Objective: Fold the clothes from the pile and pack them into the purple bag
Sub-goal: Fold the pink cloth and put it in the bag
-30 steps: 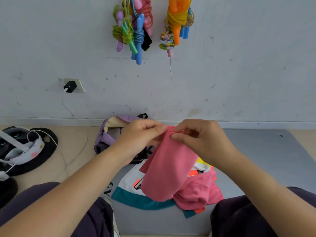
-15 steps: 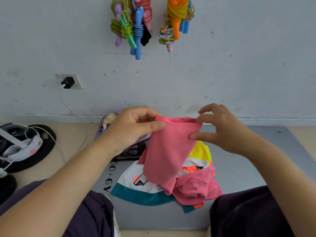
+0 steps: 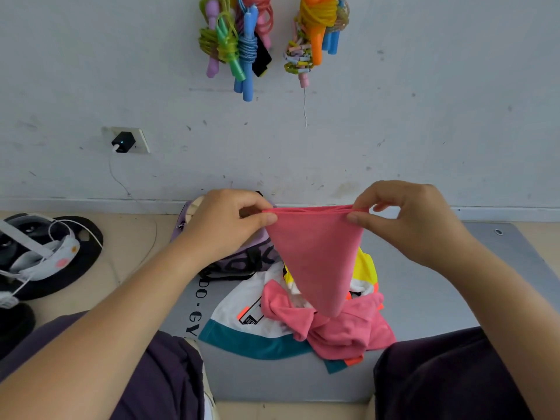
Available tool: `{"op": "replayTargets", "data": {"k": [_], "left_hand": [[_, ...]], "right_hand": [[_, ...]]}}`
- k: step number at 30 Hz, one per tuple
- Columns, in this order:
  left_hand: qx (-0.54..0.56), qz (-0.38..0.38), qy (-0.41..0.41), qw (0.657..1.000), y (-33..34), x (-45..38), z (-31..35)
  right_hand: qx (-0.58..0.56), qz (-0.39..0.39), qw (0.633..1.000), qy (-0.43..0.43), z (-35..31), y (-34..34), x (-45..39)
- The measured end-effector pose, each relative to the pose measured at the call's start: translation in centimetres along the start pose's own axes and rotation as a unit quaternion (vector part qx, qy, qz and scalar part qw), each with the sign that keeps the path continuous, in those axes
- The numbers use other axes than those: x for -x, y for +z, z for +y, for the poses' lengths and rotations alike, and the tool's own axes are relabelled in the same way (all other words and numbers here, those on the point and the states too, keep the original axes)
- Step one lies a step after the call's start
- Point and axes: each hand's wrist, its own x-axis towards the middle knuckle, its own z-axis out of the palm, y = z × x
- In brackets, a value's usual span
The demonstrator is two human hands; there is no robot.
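Two hands [image 3: 230, 225], one purple bag [image 3: 242, 259], one clothes pile [image 3: 303, 322].

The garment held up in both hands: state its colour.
Plain pink garment, clearest in the head view.

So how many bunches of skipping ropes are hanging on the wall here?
2. The left bunch hangs high on the wall above the left hand; the right bunch hangs just beside it, above the pink garment. Both run past the top edge, so more may be hidden.

Bare forearms [image 3: 127, 304]; dark purple trousers [image 3: 448, 377].
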Motion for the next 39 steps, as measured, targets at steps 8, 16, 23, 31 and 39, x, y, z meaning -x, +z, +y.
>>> {"op": "replayTargets", "data": {"k": [8,16,23,31,39], "left_hand": [[0.076,-0.053,-0.003,0.996,0.4,-0.2,0.3],[0.23,-0.091,-0.081,0.966,0.7,-0.1,0.6],[0.392,-0.188,-0.091,0.896,1.2,0.4,1.4],[0.391,-0.121,-0.135,0.902,2.1,0.2,0.7],[0.404,-0.104,-0.116,0.901,0.9,0.1,1.1]], "right_hand": [[0.063,-0.1,0.992,0.034,0.2,-0.3,0.0],[-0.226,-0.169,0.955,0.087,0.2,-0.4,0.2],[-0.388,-0.017,0.917,0.089,-0.1,0.4,-0.2],[-0.477,-0.088,0.856,0.18,1.2,1.3,-0.3],[-0.452,-0.061,0.868,0.195,1.4,1.5,-0.2]]}}
